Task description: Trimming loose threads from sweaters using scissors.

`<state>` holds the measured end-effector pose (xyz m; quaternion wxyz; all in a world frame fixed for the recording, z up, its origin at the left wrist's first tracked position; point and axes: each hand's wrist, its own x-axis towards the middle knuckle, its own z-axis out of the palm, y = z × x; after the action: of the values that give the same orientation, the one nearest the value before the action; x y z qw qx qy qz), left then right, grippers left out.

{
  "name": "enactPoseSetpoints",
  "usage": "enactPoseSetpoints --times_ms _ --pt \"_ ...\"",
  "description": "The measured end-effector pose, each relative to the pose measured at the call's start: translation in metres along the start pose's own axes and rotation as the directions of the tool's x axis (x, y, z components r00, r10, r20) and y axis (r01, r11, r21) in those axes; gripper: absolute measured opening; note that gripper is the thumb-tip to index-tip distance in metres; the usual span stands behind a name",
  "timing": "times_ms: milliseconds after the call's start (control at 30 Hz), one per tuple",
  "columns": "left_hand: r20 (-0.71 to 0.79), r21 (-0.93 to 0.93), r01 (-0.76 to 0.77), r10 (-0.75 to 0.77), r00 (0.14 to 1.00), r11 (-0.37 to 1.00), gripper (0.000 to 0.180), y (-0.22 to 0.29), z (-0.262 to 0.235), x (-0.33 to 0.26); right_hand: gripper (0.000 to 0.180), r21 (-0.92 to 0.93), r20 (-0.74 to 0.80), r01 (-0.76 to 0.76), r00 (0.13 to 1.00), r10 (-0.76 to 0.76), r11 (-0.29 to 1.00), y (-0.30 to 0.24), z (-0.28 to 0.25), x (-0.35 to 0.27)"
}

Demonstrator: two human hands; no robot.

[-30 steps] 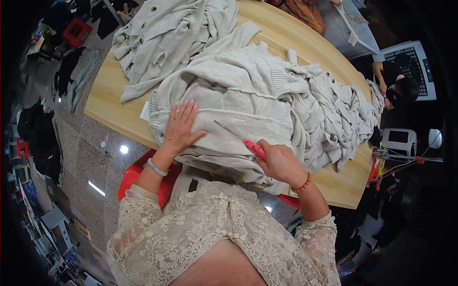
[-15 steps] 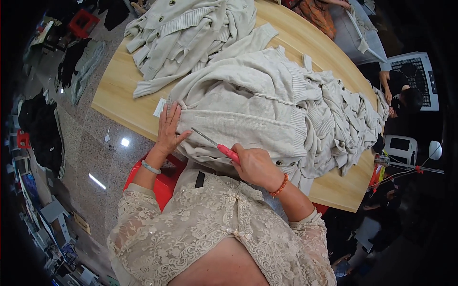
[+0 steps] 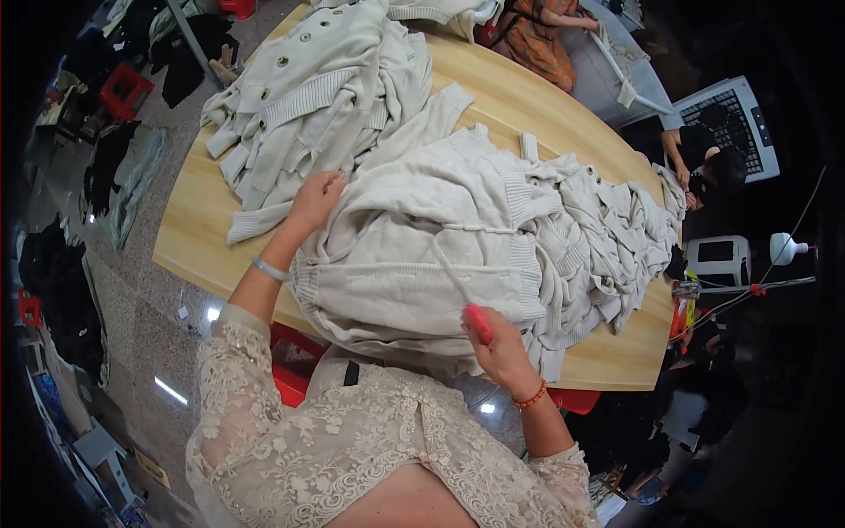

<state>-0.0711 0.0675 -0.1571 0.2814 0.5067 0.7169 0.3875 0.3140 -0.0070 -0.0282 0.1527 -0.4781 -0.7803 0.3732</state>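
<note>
A cream knit cardigan [image 3: 396,299] lies bunched on the wooden table in front of me, its ribbed edge toward the right. My right hand [image 3: 499,350] is closed round the pink-red handle of a slim metal-shafted tool [image 3: 478,324]. Its shaft, blurred, points away from me over the cardigan. My left hand [image 3: 315,201] is at the cardigan's far left edge, beside a sleeve. The fingers there are curled together, and whether fabric is between them is hidden.
More cream cardigans form a pile [image 3: 308,106] at the far left and another heap [image 3: 607,220] along the right of the table [image 3: 189,224]. Red stools [image 3: 295,356] stand under the near edge. Other people work beyond the table, at the right. Dark clothes [image 3: 66,299] lie on the floor at left.
My left hand has left the cardigan's near left side and moved farther away, its fingers now curled. My right hand has shifted right and nearer with the tool, whose shaft has swung more upright.
</note>
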Motion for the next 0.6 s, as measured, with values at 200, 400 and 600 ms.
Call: enactPoseSetpoints --times_ms 200,400,600 --pt "0.471 -0.081 0.279 -0.21 0.857 0.957 0.045 -0.027 0.042 0.065 0.019 -0.062 -0.299 -0.331 0.906 0.299 0.942 0.021 -0.03 0.004" --pt "-0.108 0.208 -0.396 0.423 0.9 0.894 0.016 0.051 0.055 0.04 0.028 0.004 -0.293 -0.51 0.822 0.489 0.86 0.046 -0.046 -0.006" --pt "0.26 0.025 -0.877 0.844 0.469 0.48 0.016 0.132 0.049 -0.052 0.026 0.111 -0.345 -0.445 0.822 0.454 0.889 0.034 -0.071 0.031"
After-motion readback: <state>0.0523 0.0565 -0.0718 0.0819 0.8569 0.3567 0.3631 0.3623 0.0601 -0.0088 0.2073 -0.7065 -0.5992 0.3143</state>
